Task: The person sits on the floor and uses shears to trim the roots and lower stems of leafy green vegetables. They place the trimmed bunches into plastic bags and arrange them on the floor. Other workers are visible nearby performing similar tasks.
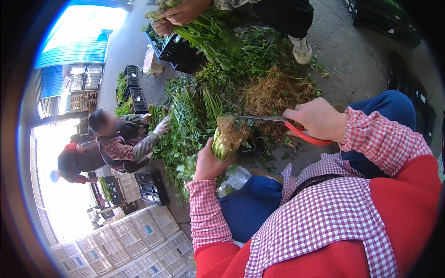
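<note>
My left hand [212, 160] grips a bunch of celery [222, 144] around its pale green stalks, with the brown, matted roots [231, 131] facing up and away from me. My right hand [314, 120] holds red-handled scissors [302, 133]. Their metal blades point left, close above the root end; whether they touch the roots cannot be told. A heap of brown cut roots [274, 92] lies on the ground beyond the scissors. Leafy celery bunches [191, 111] are piled to the left of it.
A co-worker [121, 139] reaches towards the pile at left. Another person's hands [180, 14] hold celery at the top, above a black crate [180, 54]; that person's shoe [300, 50] stands near the roots. White plastic crates [132, 239] are stacked lower left, and dark crates [410, 93] stand at right.
</note>
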`<state>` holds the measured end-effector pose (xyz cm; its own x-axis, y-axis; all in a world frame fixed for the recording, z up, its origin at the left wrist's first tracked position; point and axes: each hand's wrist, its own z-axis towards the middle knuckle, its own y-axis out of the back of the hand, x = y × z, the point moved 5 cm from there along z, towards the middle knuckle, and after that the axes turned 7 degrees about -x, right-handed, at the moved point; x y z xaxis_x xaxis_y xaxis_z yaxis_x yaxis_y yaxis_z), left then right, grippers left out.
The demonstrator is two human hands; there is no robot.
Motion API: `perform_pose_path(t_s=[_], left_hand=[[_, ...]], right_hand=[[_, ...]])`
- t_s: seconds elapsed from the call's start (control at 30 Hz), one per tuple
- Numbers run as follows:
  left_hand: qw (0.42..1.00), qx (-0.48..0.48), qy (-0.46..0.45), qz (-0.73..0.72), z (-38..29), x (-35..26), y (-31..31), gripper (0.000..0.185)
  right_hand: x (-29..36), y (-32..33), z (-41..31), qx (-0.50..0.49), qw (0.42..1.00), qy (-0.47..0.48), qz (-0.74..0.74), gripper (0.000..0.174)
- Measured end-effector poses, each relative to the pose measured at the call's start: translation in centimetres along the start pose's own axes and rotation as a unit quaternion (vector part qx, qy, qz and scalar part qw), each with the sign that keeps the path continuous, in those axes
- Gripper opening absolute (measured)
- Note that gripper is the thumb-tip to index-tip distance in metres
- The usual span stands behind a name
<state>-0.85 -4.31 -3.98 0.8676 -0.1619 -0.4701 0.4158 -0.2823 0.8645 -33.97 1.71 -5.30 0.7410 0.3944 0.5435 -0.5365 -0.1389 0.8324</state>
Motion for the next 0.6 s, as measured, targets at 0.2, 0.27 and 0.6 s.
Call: perform_pose_path(t_s=[0.2,0.27,0.6], left_hand=[[0.976,-0.173,-0.044,0.122,-0.1,-1.5,-0.2,0.061],[0.965,-0.201,-0.063,0.158,-0.2,-2.5,-0.9,0.061],[0.958,-0.197,-0.048,0.201,-0.2,-4.8,-3.5,0.07]], right_hand=[[0.7,-1.4,-0.2,0.0,1.0,-0.013,-0.015,0.055],[1.1,-2.0,0.0,-0.009,0.999,-0.022,-0.024,0.055],[1.7,-3.1,-0.1,-0.004,0.997,-0.079,0.023,0.055]])
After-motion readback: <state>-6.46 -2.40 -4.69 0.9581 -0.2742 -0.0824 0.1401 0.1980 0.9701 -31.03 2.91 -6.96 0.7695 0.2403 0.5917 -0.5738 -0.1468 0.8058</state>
